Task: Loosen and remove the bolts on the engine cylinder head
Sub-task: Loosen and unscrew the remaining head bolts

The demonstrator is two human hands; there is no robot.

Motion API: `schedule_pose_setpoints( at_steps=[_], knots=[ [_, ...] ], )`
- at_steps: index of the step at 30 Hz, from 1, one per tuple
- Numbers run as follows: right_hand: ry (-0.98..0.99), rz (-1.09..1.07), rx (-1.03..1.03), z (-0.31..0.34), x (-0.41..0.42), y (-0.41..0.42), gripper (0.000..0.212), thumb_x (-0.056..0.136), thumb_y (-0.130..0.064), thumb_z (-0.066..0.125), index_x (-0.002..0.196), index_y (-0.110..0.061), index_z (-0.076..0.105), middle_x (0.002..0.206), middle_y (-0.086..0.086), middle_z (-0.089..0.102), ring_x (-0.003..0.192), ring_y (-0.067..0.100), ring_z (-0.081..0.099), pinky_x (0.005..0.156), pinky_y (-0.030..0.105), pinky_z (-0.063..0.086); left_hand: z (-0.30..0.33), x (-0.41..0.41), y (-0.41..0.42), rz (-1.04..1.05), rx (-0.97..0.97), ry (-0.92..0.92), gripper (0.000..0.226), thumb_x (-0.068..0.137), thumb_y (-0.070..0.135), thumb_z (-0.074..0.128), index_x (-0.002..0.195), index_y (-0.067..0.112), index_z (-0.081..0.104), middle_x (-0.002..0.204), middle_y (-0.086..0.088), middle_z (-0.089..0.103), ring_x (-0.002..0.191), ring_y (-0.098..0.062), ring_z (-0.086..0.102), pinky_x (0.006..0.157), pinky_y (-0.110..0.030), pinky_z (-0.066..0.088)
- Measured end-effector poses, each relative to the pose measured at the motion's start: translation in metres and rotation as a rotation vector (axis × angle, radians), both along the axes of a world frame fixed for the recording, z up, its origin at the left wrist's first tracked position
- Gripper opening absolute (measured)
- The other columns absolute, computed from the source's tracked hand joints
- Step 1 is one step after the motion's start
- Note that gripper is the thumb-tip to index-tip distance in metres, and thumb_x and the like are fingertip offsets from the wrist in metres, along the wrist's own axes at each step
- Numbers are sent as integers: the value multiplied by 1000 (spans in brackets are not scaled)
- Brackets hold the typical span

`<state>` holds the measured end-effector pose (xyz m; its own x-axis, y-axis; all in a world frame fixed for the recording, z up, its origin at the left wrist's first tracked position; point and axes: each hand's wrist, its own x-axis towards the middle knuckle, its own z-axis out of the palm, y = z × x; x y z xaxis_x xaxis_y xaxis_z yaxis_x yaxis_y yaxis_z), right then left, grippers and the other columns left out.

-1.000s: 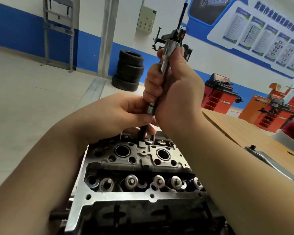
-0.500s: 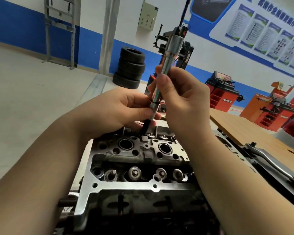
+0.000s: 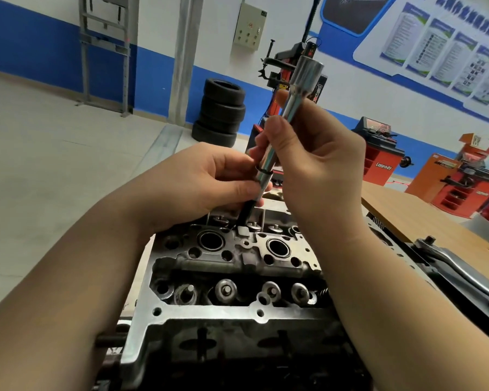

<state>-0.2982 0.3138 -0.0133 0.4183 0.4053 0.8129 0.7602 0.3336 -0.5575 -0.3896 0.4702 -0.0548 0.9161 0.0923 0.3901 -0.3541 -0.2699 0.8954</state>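
While the cylinder head [image 3: 226, 266] lies bare in the middle foreground, its two round bores and its row of valve springs facing up, a long chrome extension bar [image 3: 283, 131] stands tilted over its far edge, wide socket end uppermost. A dark bit [image 3: 244, 214] at the bar's lower end reaches down among the small bolts [image 3: 253, 225] along that far edge; whether it sits on one cannot be told. The left hand [image 3: 198, 182] pinches the bar's lower part, near its black ring, between thumb and curled fingers. The right hand [image 3: 319, 167] grips the shaft higher up, thumb pressed against it. A ratchet handle [image 3: 458, 269] lies to the right on dark metal, beside the wooden bench [image 3: 424, 218]. Beyond stand stacked tyres [image 3: 222, 112] and red workshop machines [image 3: 378, 156].
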Motion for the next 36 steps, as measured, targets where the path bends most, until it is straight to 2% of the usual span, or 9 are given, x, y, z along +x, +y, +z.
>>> schedule_pose_setpoints(
  at_steps=[6,10,13,19,21,25,28,33,36],
  knots=[
    [254,181,14,-1,-2,3,39,108,-4,54,147,-3,50,100,15,80,94,32,79,88,51,64,1,2,1,-50,-160,6,31,91,20,69,120,13,78,113,-16,79,104,-34,79,84,-36,65],
    [183,18,31,-2,-5,5,24,97,-17,73,117,-8,64,97,5,78,93,24,77,88,48,63,3,2,-3,-5,-107,-7,30,94,18,68,122,19,78,111,-12,81,102,-30,80,82,-36,66],
    [108,-102,47,-3,-3,6,13,92,-16,81,98,-8,74,85,4,77,80,21,74,77,40,62,4,1,-4,4,-107,-5,26,97,11,68,121,16,78,109,-12,81,100,-30,80,81,-36,66],
    [120,-21,24,-3,0,3,16,103,-11,64,114,-1,72,86,9,78,83,25,78,81,53,64,6,2,-5,174,69,-76,30,86,21,83,115,25,79,104,-2,82,97,-18,80,85,-27,64],
    [196,47,20,-2,-2,5,22,105,-9,60,126,-2,65,89,11,79,84,30,79,80,50,65,6,1,-7,136,55,-60,30,88,23,80,118,25,78,106,1,82,100,-16,79,87,-23,62],
    [280,153,0,-1,-8,3,14,108,-9,56,121,-10,61,96,10,81,89,27,80,70,34,63,6,-3,-8,-77,-103,-13,30,98,18,65,127,15,73,117,-10,79,108,-29,78,88,-36,64],
    [253,95,42,0,-9,4,9,102,-11,66,111,-6,65,98,11,81,93,22,79,82,36,64,6,-4,-6,-52,-108,-10,31,96,15,67,127,14,74,115,-12,80,106,-32,78,89,-43,65],
    [168,-79,42,-2,-6,5,14,93,-17,80,102,-8,74,85,16,75,82,35,72,79,50,61,8,-1,-12,217,53,-70,27,81,21,88,106,29,83,94,3,83,88,-15,81,77,-19,62],
    [206,-65,63,-2,-4,3,19,93,-17,81,108,-8,72,84,15,77,78,32,76,76,51,63,8,0,-11,288,74,-98,25,76,27,91,99,27,83,90,5,83,85,-12,81,75,-16,60]
  ],
)
